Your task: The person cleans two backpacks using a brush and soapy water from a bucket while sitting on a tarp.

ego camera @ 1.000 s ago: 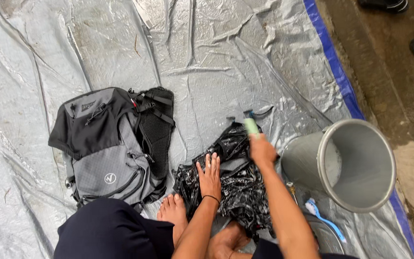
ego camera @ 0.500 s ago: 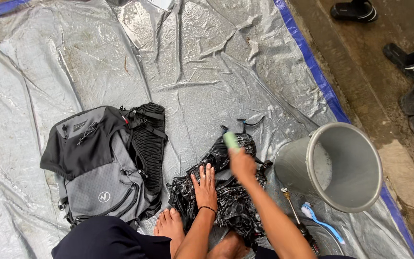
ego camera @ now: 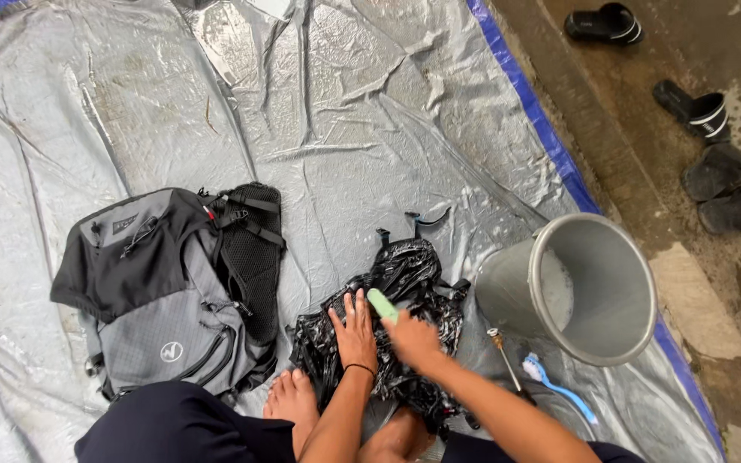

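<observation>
A wet, shiny black bag (ego camera: 392, 296) lies crumpled on a silver tarp (ego camera: 345, 129) in front of me. My left hand (ego camera: 355, 330) presses flat on it, fingers spread, a thin band on the wrist. My right hand (ego camera: 412, 339) grips a pale green brush (ego camera: 382, 305) and holds it against the black bag just right of my left hand. My bare feet (ego camera: 293, 399) rest at the bag's near edge.
A grey and black backpack (ego camera: 169, 291) lies to the left. A grey bucket (ego camera: 589, 287) lies tipped on its side at the right, suds inside. A blue-handled brush (ego camera: 559, 386) and a hose nozzle (ego camera: 503, 351) lie below it. Dark sandals (ego camera: 696, 111) sit on wet concrete beyond the blue tarp edge.
My right hand has pulled the green brush down the black bag toward me. The left hand stays pressed on the bag. The view has tilted further away from me.
</observation>
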